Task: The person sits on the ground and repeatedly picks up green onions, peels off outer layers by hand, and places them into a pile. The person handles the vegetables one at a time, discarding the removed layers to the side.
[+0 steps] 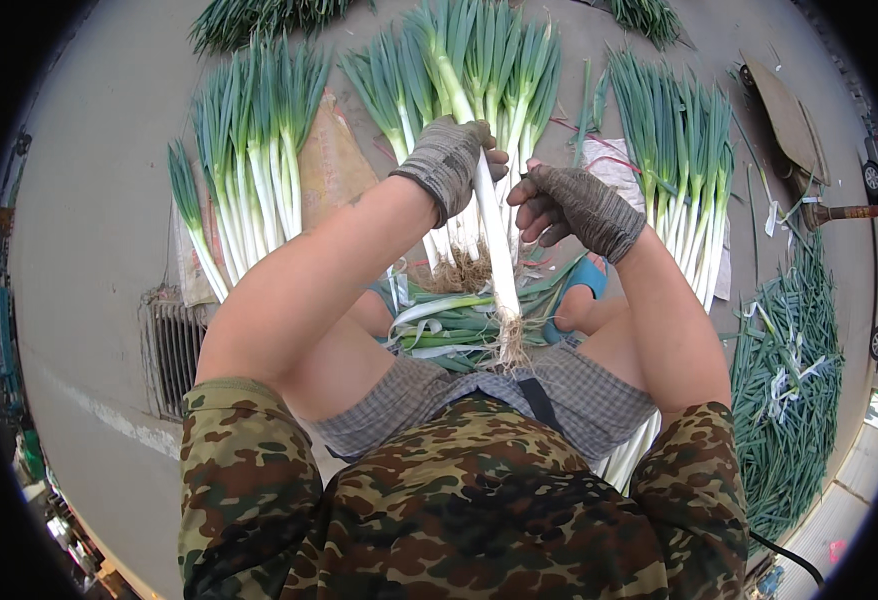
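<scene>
My left hand (450, 161), in a grey fingerless knit glove, is closed around a long scallion (495, 225) just below its green leaves. The white stalk slants down toward my lap, its roots lowest. To the right of the stalk is my right hand (570, 206), gloved alike, with fingers curled and apart; I see nothing in them. Behind the hands lies a bundle of scallions (514, 120), roots toward me. Between my feet is a heap of stripped leaves (446, 322).
More scallions lie in rows at the left (251, 157) and right (671, 150), on flattened sacks (334, 150). A large pile of green leaves (784, 375) covers the ground at right. A drain grate (173, 349) is at left. A flat board (784, 120) stands at upper right.
</scene>
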Demonstrator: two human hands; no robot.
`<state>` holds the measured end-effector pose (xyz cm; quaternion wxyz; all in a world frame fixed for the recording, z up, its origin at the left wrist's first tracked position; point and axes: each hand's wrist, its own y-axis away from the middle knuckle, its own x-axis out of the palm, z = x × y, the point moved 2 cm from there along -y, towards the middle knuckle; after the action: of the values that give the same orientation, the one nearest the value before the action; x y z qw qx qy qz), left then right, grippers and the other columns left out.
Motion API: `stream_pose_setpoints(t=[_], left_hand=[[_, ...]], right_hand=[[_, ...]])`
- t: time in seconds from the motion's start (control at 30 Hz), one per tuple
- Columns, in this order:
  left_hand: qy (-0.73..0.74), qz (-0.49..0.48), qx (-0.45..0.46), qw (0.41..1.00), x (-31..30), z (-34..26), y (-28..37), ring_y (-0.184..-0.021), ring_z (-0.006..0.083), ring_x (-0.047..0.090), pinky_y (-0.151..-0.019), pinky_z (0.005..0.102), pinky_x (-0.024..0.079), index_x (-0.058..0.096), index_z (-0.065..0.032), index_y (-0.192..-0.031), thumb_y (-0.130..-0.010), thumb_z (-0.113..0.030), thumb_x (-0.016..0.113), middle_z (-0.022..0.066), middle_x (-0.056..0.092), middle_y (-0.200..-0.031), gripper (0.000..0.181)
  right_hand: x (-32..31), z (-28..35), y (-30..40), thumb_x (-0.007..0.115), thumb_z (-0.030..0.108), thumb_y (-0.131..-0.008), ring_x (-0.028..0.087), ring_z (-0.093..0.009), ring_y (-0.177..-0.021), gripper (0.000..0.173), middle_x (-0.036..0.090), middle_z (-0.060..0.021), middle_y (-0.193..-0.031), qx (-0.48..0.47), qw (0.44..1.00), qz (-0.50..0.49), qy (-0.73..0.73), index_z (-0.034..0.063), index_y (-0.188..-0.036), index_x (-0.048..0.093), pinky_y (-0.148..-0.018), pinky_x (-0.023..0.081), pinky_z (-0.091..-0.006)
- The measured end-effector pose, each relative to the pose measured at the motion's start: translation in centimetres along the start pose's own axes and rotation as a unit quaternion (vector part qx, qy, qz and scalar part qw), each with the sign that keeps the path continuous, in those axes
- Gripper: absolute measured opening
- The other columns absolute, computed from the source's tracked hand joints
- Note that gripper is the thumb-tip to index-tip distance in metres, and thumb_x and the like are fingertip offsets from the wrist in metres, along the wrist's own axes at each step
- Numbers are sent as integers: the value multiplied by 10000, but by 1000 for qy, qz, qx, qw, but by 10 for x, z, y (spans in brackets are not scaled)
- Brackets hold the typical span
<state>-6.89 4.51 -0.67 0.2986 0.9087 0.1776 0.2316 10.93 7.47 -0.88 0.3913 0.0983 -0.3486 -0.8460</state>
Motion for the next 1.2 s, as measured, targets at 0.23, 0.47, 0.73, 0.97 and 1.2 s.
stream_pose_setpoints(t=[0.23,0.47,0.73,0.97,1.2], left_hand=[[-250,32,224,942,34,48,15,-466,108,486,-391,267,426,452,-33,-1134,-924,-191,532,17,507,-645,275],[-247,193,15,949,59,81,61,-379,90,440,-323,253,349,509,-44,-1069,-922,-262,591,-2,481,-614,275],[-240,204,45,948,31,98,70,-464,65,474,-410,196,366,510,-59,-1085,-952,-344,544,-26,505,-652,316],[-484,60,407,772,23,66,53,-609,280,596,-574,366,461,558,-11,-1079,-960,-233,508,153,579,-688,257],[-407,32,399,821,2,39,47,-548,129,488,-520,314,391,605,-20,-1000,-992,-319,452,39,514,-603,335]], right_hand=[[-16,30,-28,606,351,-898,635,-175,-818,398,640,-77,-949,-193,962,-109,-160,25,-1120,555,-691,532,-312],[-85,55,-3,525,103,-936,539,-155,-578,184,541,-49,-726,-298,840,-130,-434,21,-1101,519,-616,529,-340],[-138,54,6,528,152,-945,511,-157,-571,182,540,-47,-746,-386,747,-95,-533,57,-1100,526,-632,463,-340],[-154,48,20,522,266,-963,391,-93,-415,182,402,52,-544,-369,709,-173,-576,92,-936,563,-455,448,-248],[-145,43,10,506,180,-944,453,-129,-474,112,446,27,-573,-406,697,-98,-584,107,-995,573,-607,477,-313]])
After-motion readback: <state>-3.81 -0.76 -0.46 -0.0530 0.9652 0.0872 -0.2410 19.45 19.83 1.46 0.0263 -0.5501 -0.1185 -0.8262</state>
